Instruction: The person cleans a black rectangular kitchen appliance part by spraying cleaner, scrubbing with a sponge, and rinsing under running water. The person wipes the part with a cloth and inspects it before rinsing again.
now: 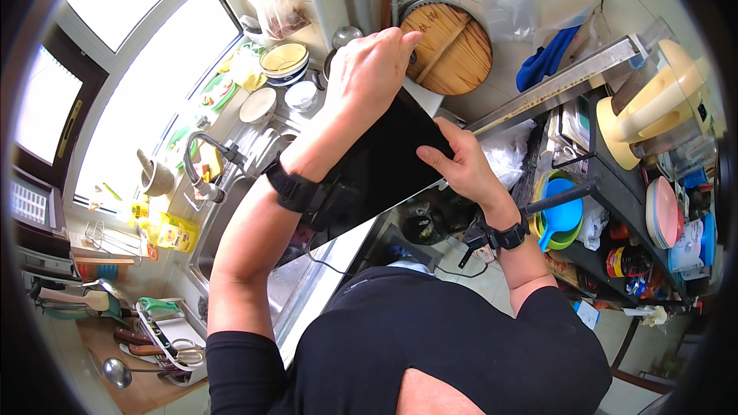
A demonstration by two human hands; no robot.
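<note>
A large flat black panel with a glossy surface [380,164] is held at a slant over the counter beside the sink. My left hand [372,72] is at its far edge, the fingers bent over and the fingertips hidden behind the hand. My right hand [464,164] grips the panel's right edge, with the thumb on the glossy face and the other fingers out of sight. Each wrist wears a black strap with a device. Beyond the panel, a round wooden lid [448,49] leans against the tiled wall.
The steel sink [222,230] with its curved faucet [202,144] lies left, with bowls [258,105] behind it. Right stands a black shelf rack [628,213] holding a blue ladle [559,207] and containers. Knives and scissors [188,351] sit in a rack lower left. A bin [426,222] stands below.
</note>
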